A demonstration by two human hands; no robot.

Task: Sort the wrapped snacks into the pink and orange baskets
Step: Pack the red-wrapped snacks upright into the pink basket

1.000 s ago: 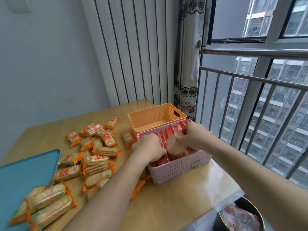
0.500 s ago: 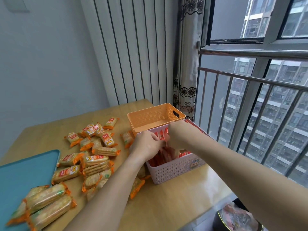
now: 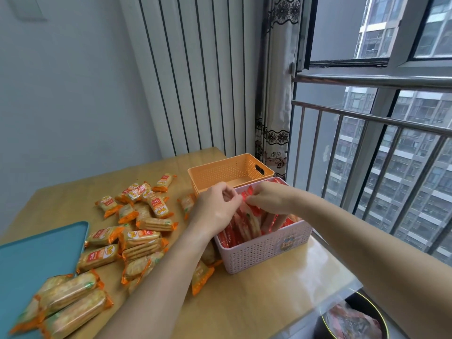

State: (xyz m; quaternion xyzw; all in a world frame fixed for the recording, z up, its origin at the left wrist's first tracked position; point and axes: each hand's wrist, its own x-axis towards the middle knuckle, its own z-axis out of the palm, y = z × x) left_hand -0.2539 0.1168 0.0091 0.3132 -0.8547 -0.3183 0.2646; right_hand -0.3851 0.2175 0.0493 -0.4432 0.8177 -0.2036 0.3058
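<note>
Both hands meet over the pink perforated plastic basket (image 3: 264,250): the left hand (image 3: 216,209) and right hand (image 3: 270,200) pinch the top edge of a red-wrapped cracker packet (image 3: 247,220), standing upright, long axis pointing down into the basket directly beneath their grip.

Both hands crowd the pink basket (image 3: 264,250) at 3 o'clock; the orange basket (image 3: 220,171) stands open at 1 o'clock, scattered snacks (image 3: 139,238) cluttering 9 o'clock.
</note>
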